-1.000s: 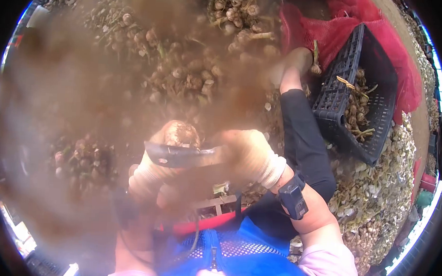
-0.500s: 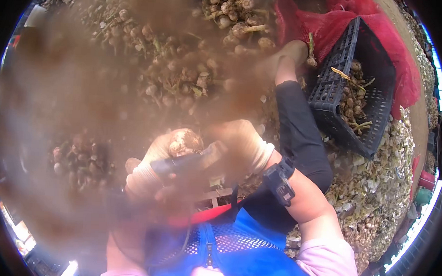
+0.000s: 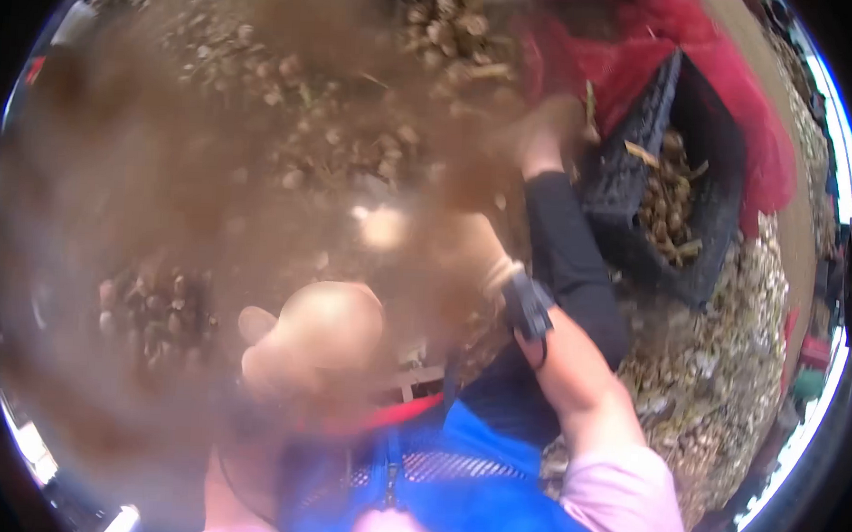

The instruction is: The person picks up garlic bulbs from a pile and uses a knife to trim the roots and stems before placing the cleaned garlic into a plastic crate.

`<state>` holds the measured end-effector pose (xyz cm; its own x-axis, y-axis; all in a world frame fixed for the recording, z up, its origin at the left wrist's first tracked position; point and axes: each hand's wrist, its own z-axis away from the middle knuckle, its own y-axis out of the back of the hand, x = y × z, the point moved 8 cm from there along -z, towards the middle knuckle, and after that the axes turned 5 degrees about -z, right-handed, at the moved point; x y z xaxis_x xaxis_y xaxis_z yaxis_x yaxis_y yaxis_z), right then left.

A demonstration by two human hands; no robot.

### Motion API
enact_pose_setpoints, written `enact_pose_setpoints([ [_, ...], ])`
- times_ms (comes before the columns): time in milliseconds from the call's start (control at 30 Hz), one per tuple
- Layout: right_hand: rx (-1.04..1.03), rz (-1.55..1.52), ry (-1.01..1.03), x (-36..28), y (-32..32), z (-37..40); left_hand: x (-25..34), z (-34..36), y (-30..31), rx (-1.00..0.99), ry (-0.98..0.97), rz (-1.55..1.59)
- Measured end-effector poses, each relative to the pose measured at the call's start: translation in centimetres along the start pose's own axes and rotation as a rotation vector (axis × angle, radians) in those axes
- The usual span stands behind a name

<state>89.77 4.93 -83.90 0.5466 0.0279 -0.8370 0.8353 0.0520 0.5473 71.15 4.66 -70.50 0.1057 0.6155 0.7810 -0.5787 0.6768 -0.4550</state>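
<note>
While blur hides whether fingers of the left hand [image 3: 320, 330], eight o'clock, or right hand [image 3: 486, 251], near centre, pinch anything, garlic bulbs [image 3: 446, 24] lie at twelve and in a black crate [image 3: 621, 194] at two; bulb-handling seems under way, next move wanting a sure grip.

red mesh [image 3: 771, 157], upper right | pale scraps [image 3: 716, 383], right | red object [image 3: 815, 353] just above green object [image 3: 808, 383], right edge

1. Honestly, we can't read any text, brands or numbers here.
2. The wrist device [image 3: 527, 305] is too blurry for us to make out lettering.
3. Same with the black crate [image 3: 617, 191]: nothing legible to us.
</note>
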Motion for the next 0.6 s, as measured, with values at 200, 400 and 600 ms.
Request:
enact_pose_setpoints([
  [200,0.104,-0.244,0.010,-6.5,2.9,-0.2,1.9,0.2,3.0,0.305,-0.204,0.049],
  [400,0.057,-0.288,-0.176,-7.6,2.4,0.7,3.1,-0.4,3.2,0.348,-0.392,0.082],
  [600,0.066,-0.511,-0.235,-9.4,0.8,1.8,1.8,-1.2,4.7,0.374,-0.604,0.760],
])
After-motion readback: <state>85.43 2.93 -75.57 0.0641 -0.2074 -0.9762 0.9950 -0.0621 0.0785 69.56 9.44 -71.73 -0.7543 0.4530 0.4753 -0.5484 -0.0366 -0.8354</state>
